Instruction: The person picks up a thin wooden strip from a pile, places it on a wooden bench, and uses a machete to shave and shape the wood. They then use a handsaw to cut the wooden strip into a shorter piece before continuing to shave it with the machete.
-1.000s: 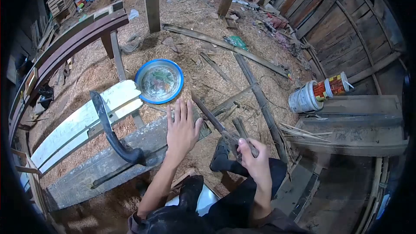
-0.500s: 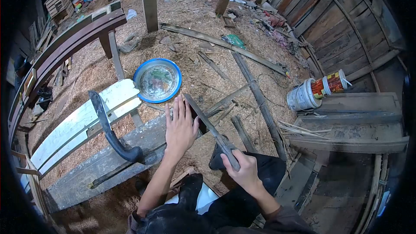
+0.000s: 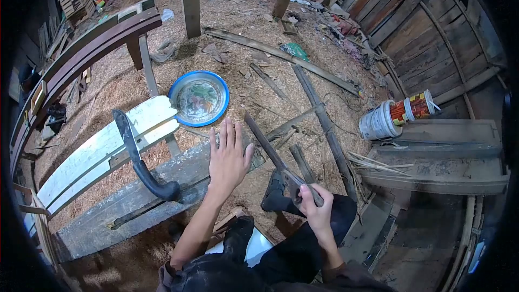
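My left hand [image 3: 229, 158] is spread flat, palm down, over the far end of a weathered grey plank [image 3: 135, 216]. My right hand [image 3: 318, 211] is closed around the handle of what looks like a handsaw [image 3: 268, 148], a long dark blade with a wood-coloured grip. Its tip points away from me, to the right of my left fingers and apart from them. A large knife [image 3: 131, 143] with a curved black handle rests across the grey plank and a white-painted board [image 3: 86, 154], left of my left hand.
Just beyond the plank, a blue-rimmed basin [image 3: 226, 109] sits on wood shavings. Loose timbers [image 3: 327, 130] lie on the right. Paint buckets [image 3: 380, 121] are tipped on a wooden ledge. A post [image 3: 190, 5] stands ahead, and a curved brown wooden frame [image 3: 97, 48] runs along the left.
My right hand has drawn the handsaw slightly right and towards me, turning it so more of the grip shows. My left hand stays flat at the plank's end, thumb now more spread.
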`<state>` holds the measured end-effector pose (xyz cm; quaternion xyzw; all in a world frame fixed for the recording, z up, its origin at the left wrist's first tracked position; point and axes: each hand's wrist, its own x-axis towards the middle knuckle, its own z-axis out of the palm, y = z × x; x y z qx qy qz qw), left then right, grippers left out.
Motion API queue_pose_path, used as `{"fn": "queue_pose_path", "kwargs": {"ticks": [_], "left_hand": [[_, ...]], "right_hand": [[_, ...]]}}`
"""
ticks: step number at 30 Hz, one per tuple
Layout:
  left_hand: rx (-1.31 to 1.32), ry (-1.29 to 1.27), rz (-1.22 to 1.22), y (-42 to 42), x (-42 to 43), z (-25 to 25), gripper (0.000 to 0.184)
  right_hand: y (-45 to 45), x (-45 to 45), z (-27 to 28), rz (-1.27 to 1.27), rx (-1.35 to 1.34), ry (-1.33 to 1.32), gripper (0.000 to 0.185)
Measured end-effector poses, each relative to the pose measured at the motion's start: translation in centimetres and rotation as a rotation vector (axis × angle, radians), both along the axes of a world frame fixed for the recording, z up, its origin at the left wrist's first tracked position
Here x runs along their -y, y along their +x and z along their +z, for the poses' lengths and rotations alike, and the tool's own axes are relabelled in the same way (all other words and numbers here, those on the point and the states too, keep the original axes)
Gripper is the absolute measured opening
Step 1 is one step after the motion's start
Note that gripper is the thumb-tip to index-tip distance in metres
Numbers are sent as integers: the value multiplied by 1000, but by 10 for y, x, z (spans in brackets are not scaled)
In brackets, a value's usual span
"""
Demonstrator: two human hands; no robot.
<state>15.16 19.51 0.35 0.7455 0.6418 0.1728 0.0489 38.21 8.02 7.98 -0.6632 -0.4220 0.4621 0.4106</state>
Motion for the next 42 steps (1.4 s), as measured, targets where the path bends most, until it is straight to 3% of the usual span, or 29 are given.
{"fn": "queue_pose_path", "kwargs": {"ticks": [5,10,12,18,24,32,36,42], "left_hand": [[12,-19,-1,0,0,-2,71],[-14,-19,-2,1,0,-1,70],[-20,-19,-3,0,0,-1,71],[-2,-42,-7,1,-1,1,71],[-29,-33,0,2,0,-1,71],[-54,-59,-6,0,-2,1,71],[-65,-65,-1,1,-2,-1,71],[-26,-13,-9,-2,-1,0,70]], "right_hand": [[8,10,37,-6,36,-54,35],[-14,-15,23,83,212,81,36],[-25,-28,21,124,199,152,37],[17,-3,40,66,76,-48,36],[-26,-40,8,117,128,49,33],[13,0,46,90,94,-58,35],[-22,-33,35,165,231,106,33],[-14,-31,34,215,128,-18,28]]}}
